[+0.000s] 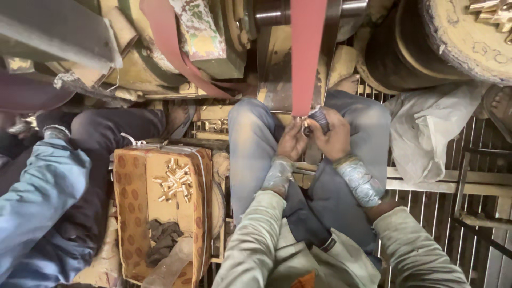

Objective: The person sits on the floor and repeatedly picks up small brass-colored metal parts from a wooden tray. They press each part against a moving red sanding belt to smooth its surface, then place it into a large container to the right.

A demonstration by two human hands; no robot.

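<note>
Head cam looking straight down at the lap. Both hands are up against the red sanding belt (308,53), which runs vertical down the middle w/ its top end cut off by the frame edge. Left hand (292,141) and right hand (332,137) are pinched together on a small metal part (308,127) right at the belt's lower end. Both grips are clenched on it, w/ the right also wrapped round a bit of dark cloth (320,118). The part is tiny and mostly covered by fingers, so can't tell its shape, just a shiny bit. Both wrists have clear plastic wrap (358,180) around them.

To the person's left sits a patterned cardboard box (130,202) w/ a pile of small brass pieces (176,181) inside, plus a dark rag (162,240) lower down. The box's bottom edge is partly hidden by a clear plastic bag.

Far left is another person's blue sleeve (37,202), mostly cut off; their hand isn't really visible. A white sack (426,133) lies at right on a slatted floor (458,213). The machine stuff up top is dusty yellow and hard to read. Top right corner has more brass bits (493,12), half out of frame.
</note>
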